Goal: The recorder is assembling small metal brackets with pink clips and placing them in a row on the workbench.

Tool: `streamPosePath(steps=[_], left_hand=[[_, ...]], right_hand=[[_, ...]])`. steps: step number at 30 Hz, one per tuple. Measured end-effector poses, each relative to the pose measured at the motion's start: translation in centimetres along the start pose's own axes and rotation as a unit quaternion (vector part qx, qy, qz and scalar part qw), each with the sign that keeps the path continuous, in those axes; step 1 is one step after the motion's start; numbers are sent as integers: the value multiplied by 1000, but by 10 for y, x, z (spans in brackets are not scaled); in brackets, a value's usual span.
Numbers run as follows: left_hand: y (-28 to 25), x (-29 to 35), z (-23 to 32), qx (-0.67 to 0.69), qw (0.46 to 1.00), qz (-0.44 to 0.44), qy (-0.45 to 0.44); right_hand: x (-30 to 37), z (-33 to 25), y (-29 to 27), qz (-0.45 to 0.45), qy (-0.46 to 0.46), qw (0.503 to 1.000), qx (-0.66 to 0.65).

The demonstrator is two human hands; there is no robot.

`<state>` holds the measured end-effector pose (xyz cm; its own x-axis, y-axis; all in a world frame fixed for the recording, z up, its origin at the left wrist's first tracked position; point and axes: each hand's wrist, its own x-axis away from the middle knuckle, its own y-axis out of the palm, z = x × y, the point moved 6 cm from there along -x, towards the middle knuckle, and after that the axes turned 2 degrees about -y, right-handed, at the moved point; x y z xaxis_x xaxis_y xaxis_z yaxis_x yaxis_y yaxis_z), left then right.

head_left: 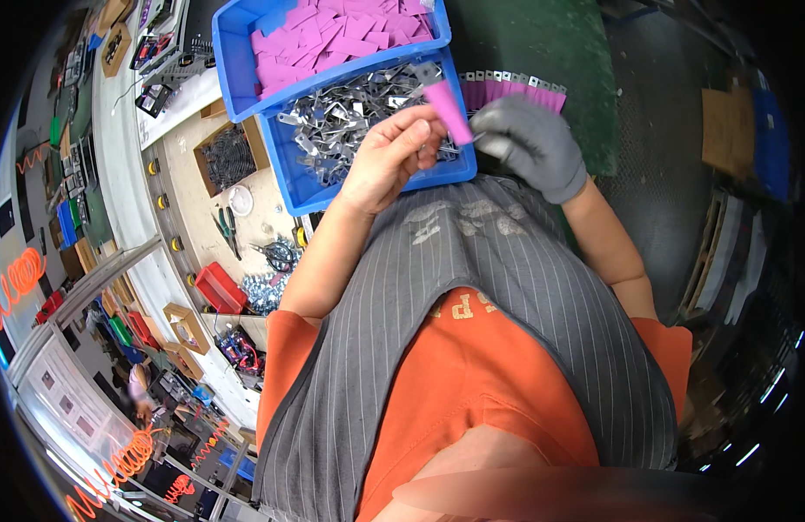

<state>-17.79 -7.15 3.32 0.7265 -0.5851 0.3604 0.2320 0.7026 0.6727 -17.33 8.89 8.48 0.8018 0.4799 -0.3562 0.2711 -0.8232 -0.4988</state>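
Between my hands a metal terminal tab with a purple sleeve (449, 111) stands tilted, its bare metal end up. My bare left hand (394, 158) pinches the sleeve's left side with thumb and fingers. At its lower end, the curled fingertips of my right hand (535, 146), in a grey glove, close on it; their exact grip is blurred. Under my left hand is a blue bin (291, 190) of loose metal tabs (333, 122). Behind it, another blue bin (237, 87) holds flat purple sleeves (333, 35). Sleeved tabs (516, 85) lie in a row beyond my right hand.
On the left bench are a carton of dark parts (231, 161), a white round lid (241, 200), green-handled pliers (225, 231) and a red bin (221, 289). A green surface (550, 43) lies under the row. Cardboard (727, 130) stands at far right.
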Motion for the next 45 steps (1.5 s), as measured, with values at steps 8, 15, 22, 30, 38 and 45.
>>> streamPosePath(steps=[8,15,22,30,38,45], left_hand=[[-88,20,12,-149,962,223,53],[-133,53,33,-134,931,329,85],[-121,64,62,-287,894,315,137],[-80,44,125,-524,749,299,274],[-107,-2,164,-712,598,316,190],[-123,-79,165,-760,553,340,-33]], right_hand=[[189,196,-83,91,389,822,406],[184,204,-46,-87,362,882,288],[40,107,-34,-99,266,889,361],[-51,94,128,-267,103,836,469],[-56,56,95,-189,107,912,347],[-21,52,80,-336,208,914,95]])
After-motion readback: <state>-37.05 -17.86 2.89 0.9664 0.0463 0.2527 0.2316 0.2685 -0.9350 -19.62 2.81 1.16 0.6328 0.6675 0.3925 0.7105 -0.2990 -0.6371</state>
